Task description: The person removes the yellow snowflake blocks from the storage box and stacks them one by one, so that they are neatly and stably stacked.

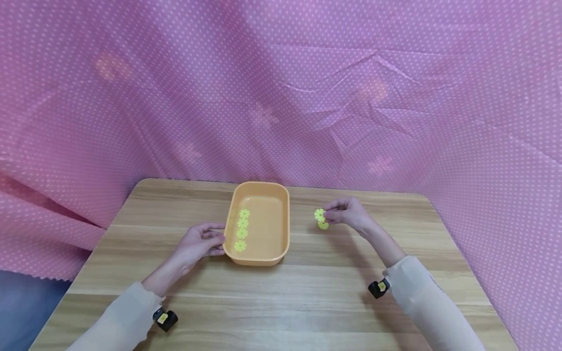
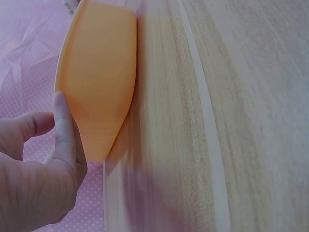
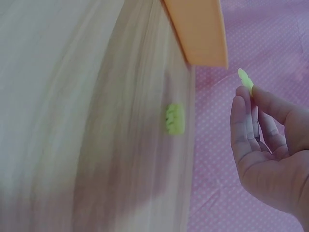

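Observation:
My right hand (image 1: 349, 213) pinches a yellow interlocking disc (image 1: 319, 215), notched like a flower, between thumb and fingertips. In the right wrist view that disc (image 3: 245, 81) appears edge-on above the table. Beneath it a small stack of matching yellow discs (image 3: 175, 119) sits on the wood. My left hand (image 1: 199, 246) rests its fingertips against the left side of an orange plastic tray (image 1: 285, 224); in the left wrist view a fingertip (image 2: 60, 100) is right at the rim. Inside the tray, several yellow discs (image 1: 242, 233) lie in a row along its left side.
The wooden table (image 1: 281, 302) reaches back to a pink dotted curtain (image 1: 307, 122), which hangs behind and at both sides. Each wrist bears a small black camera (image 1: 378, 287) below its pale sleeve (image 1: 421, 287).

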Action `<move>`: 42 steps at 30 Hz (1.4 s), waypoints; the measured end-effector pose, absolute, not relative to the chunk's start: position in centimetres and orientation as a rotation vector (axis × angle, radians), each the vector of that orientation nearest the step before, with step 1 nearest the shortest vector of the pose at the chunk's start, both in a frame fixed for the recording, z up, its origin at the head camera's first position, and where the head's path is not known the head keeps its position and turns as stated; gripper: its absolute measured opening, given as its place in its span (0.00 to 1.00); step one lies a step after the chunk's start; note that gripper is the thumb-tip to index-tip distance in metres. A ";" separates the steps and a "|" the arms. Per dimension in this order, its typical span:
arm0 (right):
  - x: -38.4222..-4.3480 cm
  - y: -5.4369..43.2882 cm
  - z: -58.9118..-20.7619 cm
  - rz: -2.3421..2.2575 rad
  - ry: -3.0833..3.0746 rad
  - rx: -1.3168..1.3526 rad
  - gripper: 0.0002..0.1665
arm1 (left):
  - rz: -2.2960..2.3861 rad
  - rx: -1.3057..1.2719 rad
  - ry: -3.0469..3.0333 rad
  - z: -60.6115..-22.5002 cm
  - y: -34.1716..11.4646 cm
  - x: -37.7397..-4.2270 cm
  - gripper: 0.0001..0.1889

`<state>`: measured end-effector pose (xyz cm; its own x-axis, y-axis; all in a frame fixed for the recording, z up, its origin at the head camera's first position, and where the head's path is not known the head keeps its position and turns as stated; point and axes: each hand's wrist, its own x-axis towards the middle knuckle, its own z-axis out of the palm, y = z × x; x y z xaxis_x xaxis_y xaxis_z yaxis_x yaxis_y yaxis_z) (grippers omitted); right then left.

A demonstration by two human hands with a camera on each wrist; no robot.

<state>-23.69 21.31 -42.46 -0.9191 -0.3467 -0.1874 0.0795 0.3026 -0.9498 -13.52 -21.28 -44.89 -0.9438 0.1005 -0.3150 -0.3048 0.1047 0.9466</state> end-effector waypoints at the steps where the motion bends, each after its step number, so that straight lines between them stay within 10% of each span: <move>1: -23.8 21.4 -42.7 -1.658 2.216 -0.231 0.21 | 1.908 -0.198 2.087 -44.9 -21.3 -13.6 0.26; 42: -26.0 22.2 -47.6 -1.725 2.127 -0.008 0.23 | 1.914 -0.163 2.043 -44.8 -22.4 -15.6 0.27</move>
